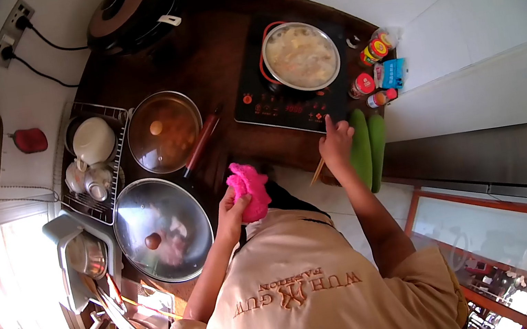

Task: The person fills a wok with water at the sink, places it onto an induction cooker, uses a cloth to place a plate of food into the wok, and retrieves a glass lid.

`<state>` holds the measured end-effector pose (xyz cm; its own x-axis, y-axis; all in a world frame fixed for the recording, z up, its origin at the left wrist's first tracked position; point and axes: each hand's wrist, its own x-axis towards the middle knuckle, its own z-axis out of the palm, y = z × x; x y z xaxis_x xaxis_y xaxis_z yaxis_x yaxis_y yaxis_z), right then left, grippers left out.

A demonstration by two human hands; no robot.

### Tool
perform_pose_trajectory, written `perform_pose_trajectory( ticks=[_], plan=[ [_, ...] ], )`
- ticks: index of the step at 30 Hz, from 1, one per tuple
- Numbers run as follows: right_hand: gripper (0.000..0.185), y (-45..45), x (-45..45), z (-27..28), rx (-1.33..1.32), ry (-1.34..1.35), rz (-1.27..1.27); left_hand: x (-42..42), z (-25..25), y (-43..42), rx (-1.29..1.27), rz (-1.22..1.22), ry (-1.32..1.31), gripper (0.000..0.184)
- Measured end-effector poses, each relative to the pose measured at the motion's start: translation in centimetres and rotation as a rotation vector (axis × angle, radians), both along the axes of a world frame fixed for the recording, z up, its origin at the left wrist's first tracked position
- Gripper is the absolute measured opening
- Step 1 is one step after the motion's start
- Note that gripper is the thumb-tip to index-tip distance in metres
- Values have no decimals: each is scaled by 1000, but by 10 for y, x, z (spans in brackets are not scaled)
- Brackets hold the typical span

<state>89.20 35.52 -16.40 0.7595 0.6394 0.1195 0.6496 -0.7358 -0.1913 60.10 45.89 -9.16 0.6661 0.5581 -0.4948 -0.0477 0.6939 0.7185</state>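
My left hand (232,213) is closed around a bright pink fluffy cloth (250,191), held in front of my body. My right hand (337,145) reaches over the near right corner of a black induction cooker (268,109), index finger stretched onto its lit touch panel and the other fingers curled. A pair of chopsticks (318,172) sticks out beneath that hand; whether they lie there or are held I cannot tell. On the cooker stands a pan (301,57) of pale, bubbling food. Two long green gourds (370,150) lie beside my right wrist.
Seasoning jars (362,84) and a blue packet (393,74) stand right of the cooker. To the left are two glass-lidded pans (165,132) (163,230), a dish rack (116,189) with bowls and cups, and a grey basin (65,229). An electric cooker (130,12) sits at the back.
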Motion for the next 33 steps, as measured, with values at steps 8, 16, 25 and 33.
perform_pose_trajectory(
  ticks=[8, 16, 25, 33],
  plan=[
    [32, 10, -2, 6, 357, 158, 55, 45, 14, 17, -68, -109, -51, 34],
    [69, 42, -34, 46, 190, 1746, -224, 59, 19, 25, -12, -367, -64, 35],
    [56, 57, -37, 36, 225, 1798, -54, 55, 5, 21, 506, -607, -22, 34],
    [14, 15, -18, 49, 1172, 1784, -365, 58, 3, 12, 520, -602, 61, 31]
  ],
)
